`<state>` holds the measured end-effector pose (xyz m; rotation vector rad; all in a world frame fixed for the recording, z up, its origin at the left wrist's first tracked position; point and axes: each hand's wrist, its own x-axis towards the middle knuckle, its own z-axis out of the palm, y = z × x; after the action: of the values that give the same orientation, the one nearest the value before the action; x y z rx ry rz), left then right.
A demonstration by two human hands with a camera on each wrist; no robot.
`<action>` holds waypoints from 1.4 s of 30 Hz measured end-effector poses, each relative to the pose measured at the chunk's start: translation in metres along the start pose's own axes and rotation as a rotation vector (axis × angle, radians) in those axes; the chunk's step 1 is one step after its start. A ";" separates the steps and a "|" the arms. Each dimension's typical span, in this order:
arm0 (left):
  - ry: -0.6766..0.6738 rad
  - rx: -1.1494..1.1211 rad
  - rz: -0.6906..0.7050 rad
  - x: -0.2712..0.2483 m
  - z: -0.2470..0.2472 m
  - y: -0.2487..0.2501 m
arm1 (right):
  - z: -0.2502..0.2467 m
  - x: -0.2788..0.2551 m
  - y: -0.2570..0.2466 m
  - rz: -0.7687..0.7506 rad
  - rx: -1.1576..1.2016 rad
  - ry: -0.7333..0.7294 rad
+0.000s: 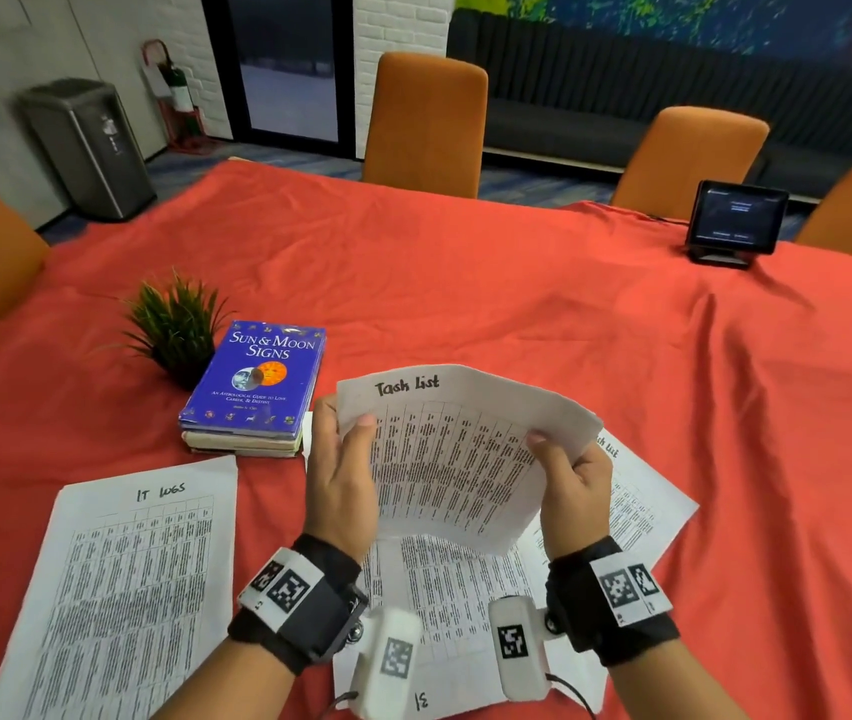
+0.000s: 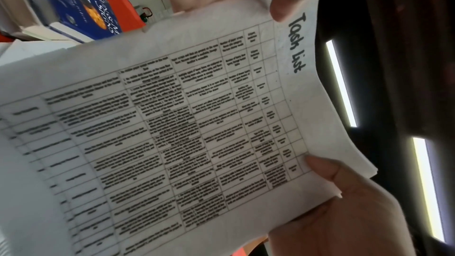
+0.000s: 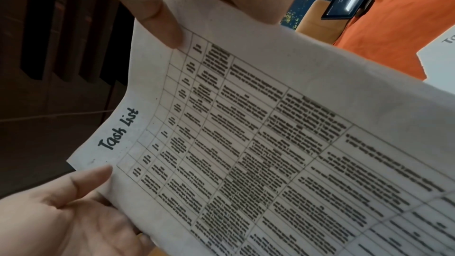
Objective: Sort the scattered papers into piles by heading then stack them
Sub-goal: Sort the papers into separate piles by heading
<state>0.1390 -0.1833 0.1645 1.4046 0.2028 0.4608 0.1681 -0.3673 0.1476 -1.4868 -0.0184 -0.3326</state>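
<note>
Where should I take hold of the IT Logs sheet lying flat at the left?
Probably the IT Logs sheet at its far right corner, coming from the right with the left hand: that corner lies bare on the red cloth, nothing overlaps it. A pinch grip suits flat paper.

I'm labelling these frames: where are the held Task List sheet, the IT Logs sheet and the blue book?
Task List sheet (image 1: pixel 457 459), head view, middle of its table.
IT Logs sheet (image 1: pixel 133 579), head view, middle of page.
blue book (image 1: pixel 260 376), head view, front cover.
</note>
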 end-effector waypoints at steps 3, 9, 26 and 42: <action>-0.037 0.025 0.015 -0.001 0.001 -0.001 | 0.000 -0.001 0.005 0.006 -0.026 -0.029; -0.047 0.024 -0.008 -0.003 -0.001 -0.006 | -0.001 -0.003 0.004 0.005 -0.016 -0.040; 0.049 0.272 -0.118 0.016 -0.078 -0.036 | 0.041 -0.012 0.033 0.204 -0.256 -0.210; 0.348 0.940 -0.662 0.011 -0.343 -0.111 | 0.257 -0.114 0.130 0.743 -0.805 -0.876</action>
<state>0.0317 0.1198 0.0006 2.0205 1.2497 0.0208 0.1383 -0.0861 0.0209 -2.1902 -0.0309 1.0362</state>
